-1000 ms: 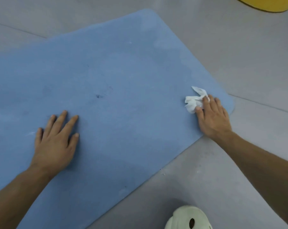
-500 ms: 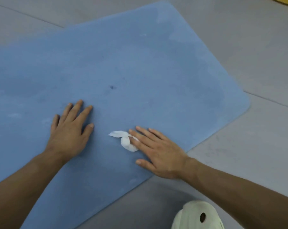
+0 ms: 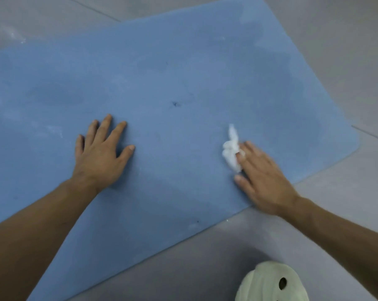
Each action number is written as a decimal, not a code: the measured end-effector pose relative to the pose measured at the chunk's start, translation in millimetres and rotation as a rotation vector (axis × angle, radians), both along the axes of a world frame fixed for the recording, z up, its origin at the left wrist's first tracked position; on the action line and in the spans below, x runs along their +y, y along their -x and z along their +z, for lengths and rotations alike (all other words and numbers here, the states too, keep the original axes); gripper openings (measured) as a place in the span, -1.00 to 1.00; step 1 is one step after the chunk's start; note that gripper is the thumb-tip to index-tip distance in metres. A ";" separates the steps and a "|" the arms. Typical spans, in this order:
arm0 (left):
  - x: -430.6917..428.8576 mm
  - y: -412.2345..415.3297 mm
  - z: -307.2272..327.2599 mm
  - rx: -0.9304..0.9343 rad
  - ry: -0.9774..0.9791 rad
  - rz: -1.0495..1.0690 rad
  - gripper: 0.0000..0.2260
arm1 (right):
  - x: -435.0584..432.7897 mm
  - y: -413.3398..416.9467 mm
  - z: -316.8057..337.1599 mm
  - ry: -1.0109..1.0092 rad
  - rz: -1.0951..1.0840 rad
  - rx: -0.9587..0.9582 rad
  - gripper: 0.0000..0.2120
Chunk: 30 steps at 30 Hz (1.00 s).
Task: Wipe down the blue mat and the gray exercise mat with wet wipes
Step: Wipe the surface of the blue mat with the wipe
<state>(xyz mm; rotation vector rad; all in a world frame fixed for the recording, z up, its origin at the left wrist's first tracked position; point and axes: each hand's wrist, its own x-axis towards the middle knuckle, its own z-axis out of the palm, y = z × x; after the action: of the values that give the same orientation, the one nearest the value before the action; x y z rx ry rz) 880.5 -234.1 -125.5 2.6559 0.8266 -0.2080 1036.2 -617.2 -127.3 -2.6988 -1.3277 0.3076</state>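
Two flat hands on the blue mat, long axis 8 to 2 o'clock: my right hand presses the wet wipe, at its 11 o'clock, under straight fingers; my left hand, empty, at 9.

Wipe on mat, beside right hand

The gray floor, crossed by thin seam lines at the upper left and at the right, carries a blue mat that lies flat and askew across most of it, and a pale green perforated clog near the bottom edge, apart from the mat.
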 end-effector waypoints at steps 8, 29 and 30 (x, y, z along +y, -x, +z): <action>7.5 -0.5 7.1 0.034 -0.009 0.035 -0.36 | 87.2 123.4 1.4 0.005 0.688 0.034 -0.35; 55.0 99.8 17.9 0.084 0.034 0.288 -0.38 | 209.3 101.0 -5.1 -0.063 0.514 -0.036 -0.34; 58.1 104.1 18.4 0.085 0.034 0.298 -0.39 | 209.7 112.3 -5.5 -0.055 0.602 -0.030 -0.34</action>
<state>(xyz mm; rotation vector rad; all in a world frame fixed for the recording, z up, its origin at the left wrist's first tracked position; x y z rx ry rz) 776.4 -176.0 -107.1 2.4670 1.2199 -0.2566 923.9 -407.5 -132.8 -2.2028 -2.0970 0.2733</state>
